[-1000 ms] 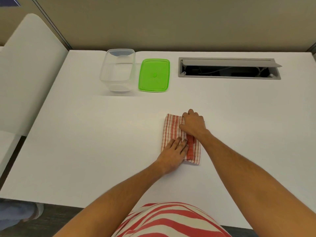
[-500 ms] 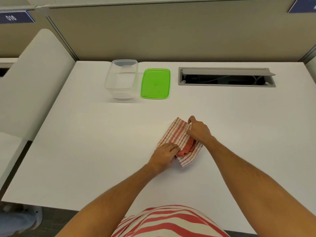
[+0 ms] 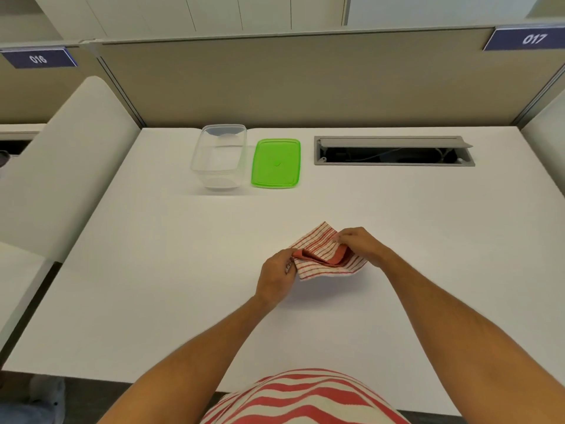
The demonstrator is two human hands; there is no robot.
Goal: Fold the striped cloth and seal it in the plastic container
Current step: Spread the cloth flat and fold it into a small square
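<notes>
One striped cloth (image 3: pixel 324 255), one clear container (image 3: pixel 219 157), one green lid (image 3: pixel 276 163), two number signs (image 3: pixel 38 58), two hands (image 3: pixel 276 276)

Far left, a dark blue plate (image 3: pixel 38 58) on top of the partition reads "016" in white; far right, a matching blue plate (image 3: pixel 531 38) reads "017"; no other legible text.

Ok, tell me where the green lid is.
In the head view the green lid lies flat at the far side of the table, just right of the clear container and left of the cable slot.
</notes>
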